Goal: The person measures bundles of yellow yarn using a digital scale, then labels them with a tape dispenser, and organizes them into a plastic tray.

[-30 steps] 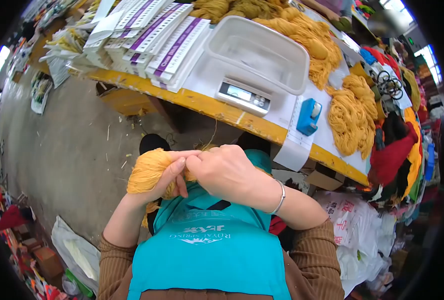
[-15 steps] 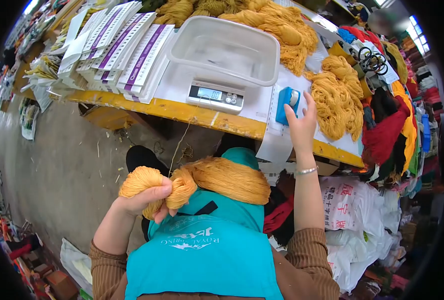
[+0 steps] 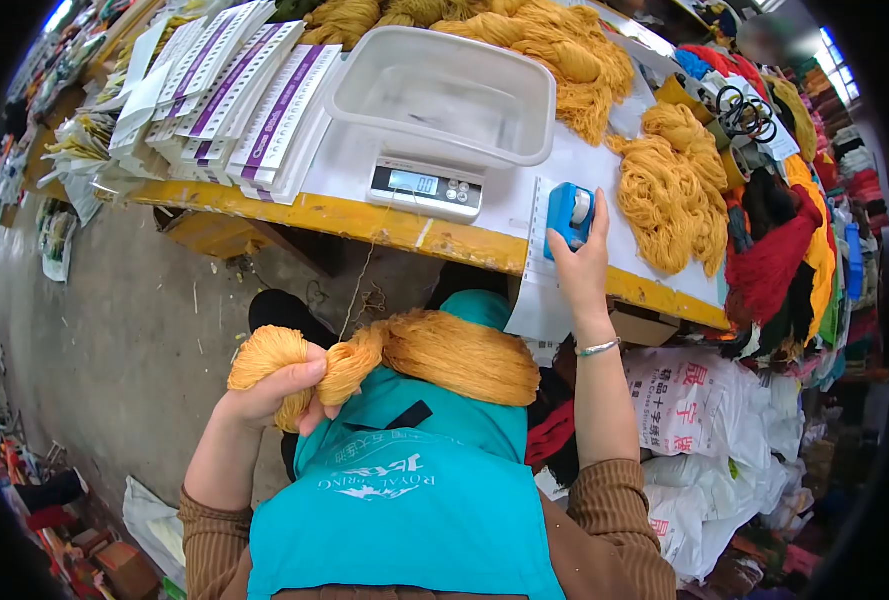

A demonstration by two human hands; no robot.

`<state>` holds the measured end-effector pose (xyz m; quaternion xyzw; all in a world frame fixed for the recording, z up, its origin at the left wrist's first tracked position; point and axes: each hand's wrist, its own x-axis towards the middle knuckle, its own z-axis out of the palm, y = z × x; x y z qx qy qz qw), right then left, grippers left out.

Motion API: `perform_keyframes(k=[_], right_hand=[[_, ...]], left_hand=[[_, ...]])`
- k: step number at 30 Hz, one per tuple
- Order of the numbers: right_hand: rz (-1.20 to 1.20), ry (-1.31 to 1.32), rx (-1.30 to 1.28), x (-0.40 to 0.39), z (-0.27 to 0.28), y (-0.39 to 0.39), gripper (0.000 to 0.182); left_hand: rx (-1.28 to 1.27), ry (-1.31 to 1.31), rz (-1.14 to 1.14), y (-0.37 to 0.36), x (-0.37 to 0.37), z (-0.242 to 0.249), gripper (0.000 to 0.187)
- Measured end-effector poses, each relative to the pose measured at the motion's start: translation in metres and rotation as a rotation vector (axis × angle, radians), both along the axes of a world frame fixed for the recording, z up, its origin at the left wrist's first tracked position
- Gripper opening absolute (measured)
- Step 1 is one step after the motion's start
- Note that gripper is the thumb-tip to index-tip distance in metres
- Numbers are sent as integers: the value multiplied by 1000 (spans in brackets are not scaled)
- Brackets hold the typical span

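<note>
My left hand (image 3: 283, 385) is closed around one end of a golden-yellow yarn skein (image 3: 350, 365), which is bunched and twisted beside the fingers. The rest of the skein (image 3: 460, 358) lies across my lap on a teal apron (image 3: 415, 510). A thin strand runs from the yarn up toward the table edge. At the table's front, my right hand (image 3: 583, 255) has thumb and fingers on either side of a blue tape dispenser (image 3: 568, 218). A white paper strip with printed marks (image 3: 539, 300) lies beside the dispenser and hangs over the edge.
A digital scale (image 3: 427, 188) stands before a translucent plastic tub (image 3: 445, 95). Stacks of punched cards (image 3: 280, 120) are at left; golden yarn heaps (image 3: 673, 195) lie at right and back. Below the table's yellow edge (image 3: 365, 222) are white plastic bags (image 3: 700, 410) at right.
My right hand has come down onto the tape dispenser, its fingers closing about it. The dispenser has shifted slightly toward me and turned a little. My left hand still holds the yarn.
</note>
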<state>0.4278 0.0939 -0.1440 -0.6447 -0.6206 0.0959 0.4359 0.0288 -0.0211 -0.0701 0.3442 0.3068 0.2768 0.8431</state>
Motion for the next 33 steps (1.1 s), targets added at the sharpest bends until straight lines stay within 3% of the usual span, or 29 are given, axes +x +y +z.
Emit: perform_keyframes(k=[2,4,5,7,9,20,22,25,28,29,33], right_hand=[[-38,-51,86,0,12,-9,72],[-171,10,209,4,22,-29,38],[-169,9,208,3,24,-40,38],[70,-12,-53,-1,25,-57,11],[157,-333,84,-10,18,-56,8],[193,-466,62,-20,5,-51,12],[204,-525,220,-28,14,-52,12],[327,-130,140,-59,40,-67,13],[541,750,-198,-105,68,-87,19],[666,885,-276,-114,72,-89,24],[827,953,-303,-166,79,-92,29]], left_hand=[[8,17,10,2,2,5,40],[17,34,26,3,2,7,40],[16,46,27,3,1,7,40],[13,57,21,4,1,7,40],[7,56,31,6,5,7,40],[9,57,55,6,3,6,41],[-15,85,93,6,4,6,38],[-12,136,143,11,9,12,32],[-32,125,133,19,15,12,30],[-59,127,125,22,18,12,30],[-80,146,113,23,25,12,31]])
